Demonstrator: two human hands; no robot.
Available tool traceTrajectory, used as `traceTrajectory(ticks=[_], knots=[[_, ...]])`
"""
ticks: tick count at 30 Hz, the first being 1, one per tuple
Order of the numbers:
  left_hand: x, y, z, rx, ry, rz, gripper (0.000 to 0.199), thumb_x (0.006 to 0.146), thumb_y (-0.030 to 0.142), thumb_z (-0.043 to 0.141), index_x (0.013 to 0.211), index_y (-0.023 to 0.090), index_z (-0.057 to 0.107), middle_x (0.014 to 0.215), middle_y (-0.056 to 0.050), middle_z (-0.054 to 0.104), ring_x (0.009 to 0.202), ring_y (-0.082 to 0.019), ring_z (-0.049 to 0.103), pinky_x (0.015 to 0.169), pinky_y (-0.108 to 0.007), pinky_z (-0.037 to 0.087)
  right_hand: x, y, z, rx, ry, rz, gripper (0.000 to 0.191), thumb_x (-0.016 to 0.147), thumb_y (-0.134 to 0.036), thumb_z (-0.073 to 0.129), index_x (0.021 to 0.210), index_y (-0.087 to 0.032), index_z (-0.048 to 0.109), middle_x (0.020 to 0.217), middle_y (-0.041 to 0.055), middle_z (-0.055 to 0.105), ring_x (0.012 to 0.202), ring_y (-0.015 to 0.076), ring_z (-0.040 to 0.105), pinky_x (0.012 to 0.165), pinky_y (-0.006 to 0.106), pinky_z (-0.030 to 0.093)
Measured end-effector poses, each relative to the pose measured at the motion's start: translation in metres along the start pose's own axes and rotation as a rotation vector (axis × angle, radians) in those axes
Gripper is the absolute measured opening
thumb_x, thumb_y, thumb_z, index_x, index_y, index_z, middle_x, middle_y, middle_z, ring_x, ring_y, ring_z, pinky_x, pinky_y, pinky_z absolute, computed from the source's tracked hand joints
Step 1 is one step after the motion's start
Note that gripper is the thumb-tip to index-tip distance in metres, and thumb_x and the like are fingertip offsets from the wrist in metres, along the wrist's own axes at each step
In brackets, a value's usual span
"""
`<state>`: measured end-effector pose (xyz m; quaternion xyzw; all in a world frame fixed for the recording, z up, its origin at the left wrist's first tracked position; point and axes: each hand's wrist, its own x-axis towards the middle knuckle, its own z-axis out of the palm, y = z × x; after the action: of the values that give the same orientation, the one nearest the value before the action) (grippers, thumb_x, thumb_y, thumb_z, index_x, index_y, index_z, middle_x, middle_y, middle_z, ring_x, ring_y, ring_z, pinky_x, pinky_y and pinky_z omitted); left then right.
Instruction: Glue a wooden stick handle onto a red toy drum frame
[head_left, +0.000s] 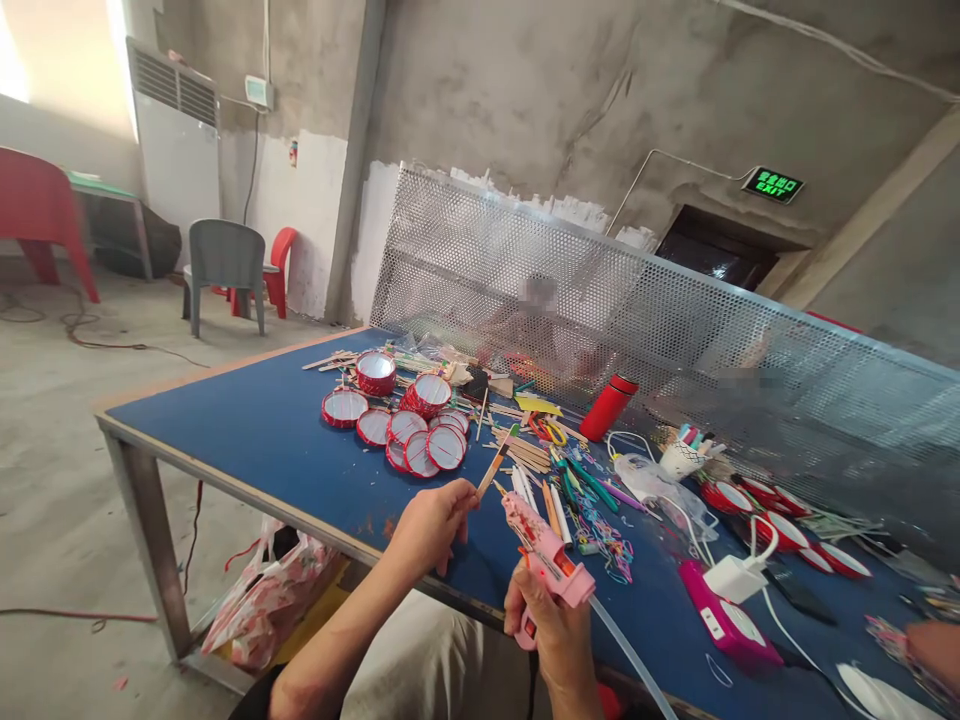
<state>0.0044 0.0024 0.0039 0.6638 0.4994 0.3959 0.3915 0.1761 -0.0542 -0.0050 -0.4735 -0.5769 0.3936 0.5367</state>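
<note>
We are seeing the left hand [431,530] pinching a flat wooden craft stick [493,466], and the right hand [544,640] wrapped around a pink hot glue gun [545,553], its nozzle just beside the stick. Both are holding over the blue tabletop [225,420]. We are noting round red-and-white drum-like discs [412,440] at 11 o'clock from the hands, a red thermos bottle [607,408] at 1 o'clock, and a magenta power bank [727,630] at 3 o'clock.
</note>
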Motion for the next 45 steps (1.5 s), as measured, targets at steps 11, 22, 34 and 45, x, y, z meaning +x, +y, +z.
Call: traceTrajectory(ticks=[11, 22, 34, 45], knots=[[-0.004, 0.010, -0.003, 0.128, -0.006, -0.007, 0.024, 0.092, 0.033, 0.035, 0.084, 0.024, 0.056, 0.057, 0.006, 0.064, 0.032, -0.009, 0.050, 0.044, -0.018, 0.037, 0.001, 0.000, 0.000, 0.017, -0.006, -0.021, 0.054, 0.077, -0.066, 0.064, 0.054, -0.018, 0.052, 0.044, -0.0029, 0.049, 0.037, 0.0071, 0.047, 0.039, 0.018, 0.036], [-0.005, 0.009, -0.002, 0.169, -0.004, 0.022, 0.022, 0.091, 0.030, 0.034, 0.083, 0.025, 0.054, 0.057, 0.006, 0.064, 0.033, -0.010, 0.051, 0.043, -0.019, 0.035, 0.001, -0.003, 0.001, 0.008, -0.007, -0.023, 0.054, 0.077, -0.065, 0.065, 0.054, -0.018, 0.052, 0.043, -0.0031, 0.048, 0.036, 0.0067, 0.045, 0.039, 0.018, 0.035], [-0.004, 0.009, -0.002, 0.154, 0.006, 0.002, 0.022, 0.092, 0.030, 0.035, 0.083, 0.025, 0.054, 0.057, 0.006, 0.064, 0.033, -0.010, 0.052, 0.042, -0.018, 0.035, 0.002, -0.001, 0.002, 0.018, 0.007, 0.009, 0.053, 0.074, -0.066, 0.066, 0.056, -0.018, 0.053, 0.043, -0.0035, 0.048, 0.035, 0.0074, 0.046, 0.037, 0.019, 0.033], [-0.005, 0.009, -0.002, 0.151, 0.010, 0.006, 0.024, 0.093, 0.033, 0.034, 0.083, 0.024, 0.055, 0.056, 0.006, 0.062, 0.032, -0.010, 0.050, 0.043, -0.018, 0.035, 0.001, -0.001, 0.001, 0.004, 0.012, -0.017, 0.053, 0.077, -0.066, 0.063, 0.055, -0.019, 0.051, 0.042, -0.0031, 0.049, 0.035, 0.0071, 0.044, 0.038, 0.019, 0.035]])
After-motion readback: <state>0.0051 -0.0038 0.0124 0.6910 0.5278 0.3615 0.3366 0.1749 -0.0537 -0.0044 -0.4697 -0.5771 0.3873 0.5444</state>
